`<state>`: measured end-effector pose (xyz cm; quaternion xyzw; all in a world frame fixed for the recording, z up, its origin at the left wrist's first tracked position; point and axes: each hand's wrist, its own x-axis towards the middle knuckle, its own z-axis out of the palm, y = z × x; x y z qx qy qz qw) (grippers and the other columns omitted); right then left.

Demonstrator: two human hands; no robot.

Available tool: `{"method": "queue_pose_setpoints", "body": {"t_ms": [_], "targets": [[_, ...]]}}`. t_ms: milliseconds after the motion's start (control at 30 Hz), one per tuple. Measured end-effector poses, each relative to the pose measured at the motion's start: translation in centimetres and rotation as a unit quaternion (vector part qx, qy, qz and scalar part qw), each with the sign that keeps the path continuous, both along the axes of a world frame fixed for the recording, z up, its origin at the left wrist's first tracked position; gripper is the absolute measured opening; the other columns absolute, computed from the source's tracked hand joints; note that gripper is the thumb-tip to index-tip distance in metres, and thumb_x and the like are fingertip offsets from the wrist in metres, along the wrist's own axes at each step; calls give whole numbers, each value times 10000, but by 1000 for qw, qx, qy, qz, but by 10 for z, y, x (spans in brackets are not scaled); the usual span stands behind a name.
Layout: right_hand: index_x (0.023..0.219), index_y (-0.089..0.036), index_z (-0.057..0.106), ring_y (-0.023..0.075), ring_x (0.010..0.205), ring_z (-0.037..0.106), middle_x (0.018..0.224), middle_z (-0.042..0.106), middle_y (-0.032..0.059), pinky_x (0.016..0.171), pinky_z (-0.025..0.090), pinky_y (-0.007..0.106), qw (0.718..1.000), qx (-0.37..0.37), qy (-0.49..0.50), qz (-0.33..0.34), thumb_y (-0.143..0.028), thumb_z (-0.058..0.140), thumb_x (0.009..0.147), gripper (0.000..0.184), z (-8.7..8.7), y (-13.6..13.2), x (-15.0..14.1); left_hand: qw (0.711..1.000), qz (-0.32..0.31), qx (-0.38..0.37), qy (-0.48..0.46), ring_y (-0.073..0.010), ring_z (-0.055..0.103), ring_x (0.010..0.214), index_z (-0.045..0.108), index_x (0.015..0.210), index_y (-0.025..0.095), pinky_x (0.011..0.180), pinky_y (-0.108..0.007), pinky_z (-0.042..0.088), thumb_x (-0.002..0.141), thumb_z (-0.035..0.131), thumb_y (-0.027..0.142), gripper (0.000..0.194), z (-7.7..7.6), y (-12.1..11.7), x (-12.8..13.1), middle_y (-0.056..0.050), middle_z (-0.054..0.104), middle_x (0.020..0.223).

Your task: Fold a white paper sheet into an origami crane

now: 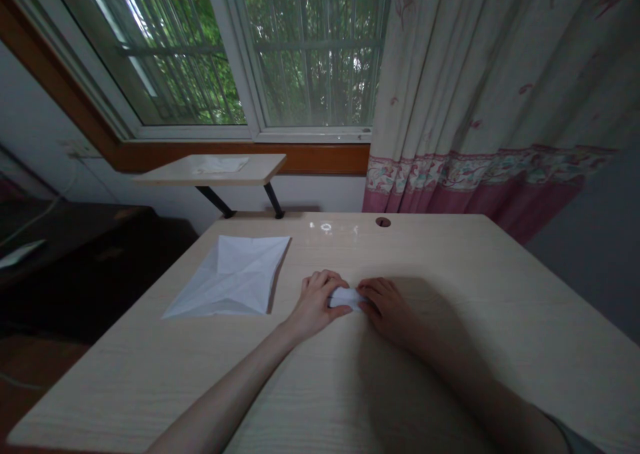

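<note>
Between my hands, near the middle of the desk, is a small folded piece of white paper [347, 297]. My left hand [320, 301] grips its left end, with the thumb at the near edge and the fingers over the far edge. At the right end, my right hand [387, 307] holds it in a similar pinch. The fingers cover both ends, so only the paper's middle shows. A larger creased sheet of white paper [235, 277] lies to the left of my left hand, spread out with its corners slightly raised.
The pale wooden desk [300, 387] has a round cable hole [383, 222] near its back edge. A small raised shelf [265, 164] on black legs carries crumpled white paper [223, 165]. Behind stand a window [310, 54] and a patterned curtain [475, 94]; dark furniture [125, 241] is at left.
</note>
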<state>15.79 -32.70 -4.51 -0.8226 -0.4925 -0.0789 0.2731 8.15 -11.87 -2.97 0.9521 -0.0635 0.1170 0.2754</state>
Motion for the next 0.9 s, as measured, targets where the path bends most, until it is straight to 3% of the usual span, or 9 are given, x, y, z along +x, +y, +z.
{"method": "queue_pose_setpoints", "body": {"t_ms": [133,267,467,667,900], "targets": [[1148,-169,650,252,1064,607,1129,681,119,959,499,483,999,-25,-29,-2,-123,536,926,254,0,-1,-1,1000,1,16,-7,-273,516,1120,666,1110,281,932,-439,364,771,799,420,391,-3,1,1,-49,613,1194],[1208,-180,642,270,1139,605,1223,668,129,1007,488,519,997,-25,-64,-27,-72,498,915,344,-13,-5,3,999,-4,45,-22,-274,502,1159,652,1187,296,971,-465,363,842,737,384,366,-4,1,0,-55,606,1255],[1240,-171,642,218,1228,578,1321,629,113,1062,485,454,998,-24,-57,-15,-52,382,934,419,-30,-7,9,997,-24,73,-32,-258,500,1222,606,1287,256,1026,-482,376,918,570,174,379,-2,1,-2,-69,589,1328],[1314,-188,601,205,1299,526,1403,566,101,1099,453,437,998,-25,-49,-11,-126,357,961,433,-32,-8,10,993,-50,92,-59,-243,504,1276,562,1336,184,1108,-457,395,906,495,103,443,-9,-4,-1,-89,561,1396],[1404,-115,503,209,1356,459,1456,496,142,1109,438,426,997,-53,-45,-18,-163,306,979,471,-32,-8,10,994,-42,103,-15,-217,383,1420,452,1421,135,1167,-426,364,910,404,79,516,-19,-8,-3,-131,416,1524]]}}
